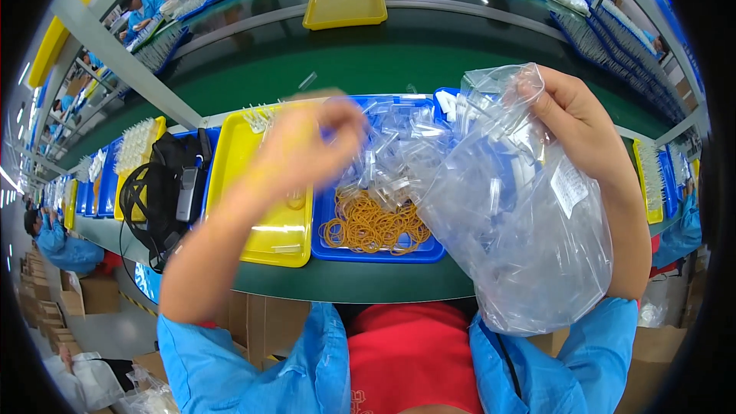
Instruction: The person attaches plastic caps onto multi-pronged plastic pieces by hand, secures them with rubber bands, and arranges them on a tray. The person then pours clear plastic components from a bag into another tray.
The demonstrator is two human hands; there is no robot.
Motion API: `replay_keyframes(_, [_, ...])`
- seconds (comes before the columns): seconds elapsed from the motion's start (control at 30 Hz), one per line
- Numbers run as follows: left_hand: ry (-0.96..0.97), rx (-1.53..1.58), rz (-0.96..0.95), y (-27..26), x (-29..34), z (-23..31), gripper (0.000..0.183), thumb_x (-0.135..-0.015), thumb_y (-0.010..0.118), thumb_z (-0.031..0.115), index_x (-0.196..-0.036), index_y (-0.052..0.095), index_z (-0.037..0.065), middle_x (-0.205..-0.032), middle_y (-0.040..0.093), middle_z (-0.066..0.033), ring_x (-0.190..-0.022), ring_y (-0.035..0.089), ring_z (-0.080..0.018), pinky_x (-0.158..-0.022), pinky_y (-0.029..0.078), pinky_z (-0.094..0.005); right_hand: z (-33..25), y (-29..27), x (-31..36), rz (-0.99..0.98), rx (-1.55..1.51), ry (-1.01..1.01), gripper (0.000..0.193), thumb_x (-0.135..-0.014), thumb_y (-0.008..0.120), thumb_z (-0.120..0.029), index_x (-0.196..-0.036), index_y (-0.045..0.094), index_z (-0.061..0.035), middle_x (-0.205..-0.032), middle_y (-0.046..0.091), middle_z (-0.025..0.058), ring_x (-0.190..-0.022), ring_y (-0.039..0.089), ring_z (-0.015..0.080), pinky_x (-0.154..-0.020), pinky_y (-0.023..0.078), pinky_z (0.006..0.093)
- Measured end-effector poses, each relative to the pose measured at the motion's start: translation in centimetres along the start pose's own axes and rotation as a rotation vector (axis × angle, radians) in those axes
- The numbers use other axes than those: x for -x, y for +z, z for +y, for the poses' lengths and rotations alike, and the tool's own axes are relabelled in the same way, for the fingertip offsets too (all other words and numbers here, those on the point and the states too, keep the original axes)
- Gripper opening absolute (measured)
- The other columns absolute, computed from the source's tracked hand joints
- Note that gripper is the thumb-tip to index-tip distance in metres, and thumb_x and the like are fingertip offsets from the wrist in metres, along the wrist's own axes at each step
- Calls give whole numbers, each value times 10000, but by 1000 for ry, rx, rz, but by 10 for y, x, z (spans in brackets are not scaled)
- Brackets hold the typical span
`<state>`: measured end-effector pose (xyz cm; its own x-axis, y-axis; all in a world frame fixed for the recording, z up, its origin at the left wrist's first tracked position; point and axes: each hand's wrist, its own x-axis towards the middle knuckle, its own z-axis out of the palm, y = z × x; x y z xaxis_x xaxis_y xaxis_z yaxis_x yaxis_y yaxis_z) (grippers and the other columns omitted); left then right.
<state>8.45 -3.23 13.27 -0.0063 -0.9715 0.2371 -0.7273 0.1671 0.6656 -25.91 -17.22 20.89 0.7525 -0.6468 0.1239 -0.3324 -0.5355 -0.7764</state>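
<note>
My right hand [567, 115] is closed on the gathered upper edge of a large clear plastic bag [529, 253], which bears a white label and has clear pieces inside. The bag hangs at the right, partly over a blue tray [328, 241]. In that tray lie a heap of small clear plastic pieces [402, 142] and many tan rubber bands [372, 222]. My left hand [314, 138], smeared by motion, hovers over the gap between the blue tray and a yellow tray [264, 238]; what its fingers hold cannot be made out. A clear sliver [307, 80] shows beyond it.
Left of the yellow tray sit a black bag with straps [165, 184] and a grey device [188, 195]. Beyond the metal rail runs a green conveyor [429, 54] carrying an empty yellow tray [345, 4]. Other people work across it and at both sides.
</note>
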Motion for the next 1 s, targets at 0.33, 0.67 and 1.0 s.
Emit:
replay_keyframes(0.33, [-573,-809,-465,-2,-190,-197,378,-959,658,133,-1285,798,1,-1433,717,-261,-1361,679,-414,-1098,585,-463,-24,8,-2,-15,-20,-53,260,-1180,566,-230,-1138,727,-30,-836,593,-35,-730,529,50,-668,468,247])
replay_keyframes(0.67, [-389,-415,-416,62,-228,-175,346,-969,681,124,-1296,713,15,-1283,745,-201,-967,796,-393,-755,691,-456,-39,8,18,55,-2,-112,250,-1161,585,-184,-1091,743,-3,-857,585,18,-738,539,95,-668,419,286])
replay_keyframes(1.0, [-673,-563,-561,45,-233,-161,367,-974,714,206,-1252,807,-16,-1301,782,-247,-1180,783,-368,-1118,569,-457,-38,1,36,119,-19,-139,207,-1137,611,-149,-1117,764,-10,-909,632,20,-723,528,93,-663,400,273])
